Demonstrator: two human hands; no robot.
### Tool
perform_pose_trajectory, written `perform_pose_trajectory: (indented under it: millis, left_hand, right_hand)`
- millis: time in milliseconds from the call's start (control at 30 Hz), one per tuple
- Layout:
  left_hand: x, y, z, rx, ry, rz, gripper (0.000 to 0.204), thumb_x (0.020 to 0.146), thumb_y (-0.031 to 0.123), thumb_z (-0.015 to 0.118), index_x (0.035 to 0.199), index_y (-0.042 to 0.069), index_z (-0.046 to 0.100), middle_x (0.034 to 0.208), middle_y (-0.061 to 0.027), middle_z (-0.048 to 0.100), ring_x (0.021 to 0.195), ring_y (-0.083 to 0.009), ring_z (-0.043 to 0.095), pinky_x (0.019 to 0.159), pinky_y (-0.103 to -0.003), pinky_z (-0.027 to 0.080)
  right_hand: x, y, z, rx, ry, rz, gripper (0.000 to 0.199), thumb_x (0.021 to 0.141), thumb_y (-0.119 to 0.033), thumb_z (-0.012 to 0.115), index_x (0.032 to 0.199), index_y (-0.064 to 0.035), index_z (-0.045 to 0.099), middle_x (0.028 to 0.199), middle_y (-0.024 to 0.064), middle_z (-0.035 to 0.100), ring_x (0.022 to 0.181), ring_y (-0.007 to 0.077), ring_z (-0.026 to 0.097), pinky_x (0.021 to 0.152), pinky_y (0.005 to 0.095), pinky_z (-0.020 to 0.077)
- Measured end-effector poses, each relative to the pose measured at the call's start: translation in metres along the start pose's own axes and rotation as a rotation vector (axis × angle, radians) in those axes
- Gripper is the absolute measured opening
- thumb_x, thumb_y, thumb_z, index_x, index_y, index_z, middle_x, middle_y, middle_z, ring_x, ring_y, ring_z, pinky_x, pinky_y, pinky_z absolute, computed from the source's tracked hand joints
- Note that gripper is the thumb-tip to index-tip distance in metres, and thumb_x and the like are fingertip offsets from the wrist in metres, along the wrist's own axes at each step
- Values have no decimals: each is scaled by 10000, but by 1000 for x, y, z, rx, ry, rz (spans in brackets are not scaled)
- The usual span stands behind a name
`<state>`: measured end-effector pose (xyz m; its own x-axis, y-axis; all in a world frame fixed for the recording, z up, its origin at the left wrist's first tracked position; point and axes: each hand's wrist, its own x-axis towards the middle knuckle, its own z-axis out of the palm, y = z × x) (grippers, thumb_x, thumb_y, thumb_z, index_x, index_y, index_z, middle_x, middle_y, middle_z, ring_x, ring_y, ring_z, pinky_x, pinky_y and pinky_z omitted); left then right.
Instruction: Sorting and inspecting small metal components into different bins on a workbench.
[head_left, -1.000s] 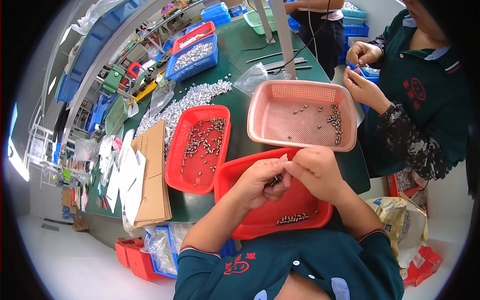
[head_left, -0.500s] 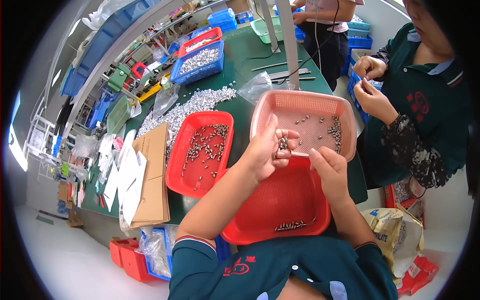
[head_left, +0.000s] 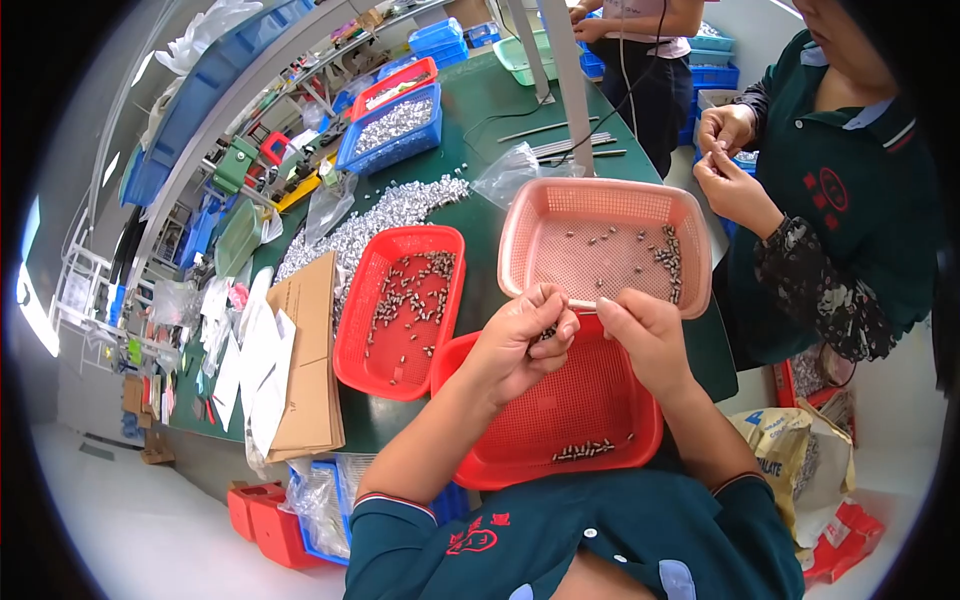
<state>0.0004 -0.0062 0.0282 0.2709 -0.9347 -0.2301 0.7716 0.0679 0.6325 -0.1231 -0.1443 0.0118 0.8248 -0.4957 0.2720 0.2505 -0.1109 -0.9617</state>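
Note:
My left hand (head_left: 518, 338) is curled closed around several small metal fittings (head_left: 546, 333), which peep out between the fingers. Close to its right, my right hand (head_left: 648, 335) has thumb and fingers pressed together; what they pinch, if anything, is too small to make out. Both hands hover over the back edge of a red mesh basket (head_left: 545, 415), where a row of small metal fittings (head_left: 584, 451) lies at the near end. Just beyond is a pink mesh basket (head_left: 508, 235) with similar fittings (head_left: 668, 262) gathered on its right side.
Left of my hands, another red basket (head_left: 455, 300) holds scattered fittings. Behind it are a heap of silvery parts (head_left: 395, 208) and a blue basket (head_left: 375, 160) of them. Cardboard (head_left: 308, 370) and a metal post (head_left: 572, 90) stand nearby. A co-worker (head_left: 840, 220) is at the right.
My left hand has turned over from palm up with fingers apart and closed around the fittings. The right hand has stayed nearly in place, its fingertips shifting slightly left.

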Motion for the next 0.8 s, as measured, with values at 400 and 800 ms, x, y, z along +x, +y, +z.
perform_pose_trajectory:
  millis: [400, 800]
  left_hand:
    - [1, -17, -2, -133, -33, 52, 53, 890, 110, 568, 870, 76, 533, 736, -28, 497, 539, -52, 351, 434, -176, 260]
    - [-4, -7, 16, 73, 105, 70, 73, 860, 80, 597, 834, 55, 534, 682, -30, 512, 476, -33, 316, 415, -173, 242]
  right_hand:
    - [-3, -3, 6, -71, 0, -69, 204, 866, -92, 589, 705, 30, 562, 575, 49, 479, 527, 71, 423, 470, 262, 343]
    - [-3, -14, 1, -376, 0, -348, 273, 835, -116, 624, 620, 5, 508, 529, 101, 433, 451, 184, 416, 448, 311, 334]
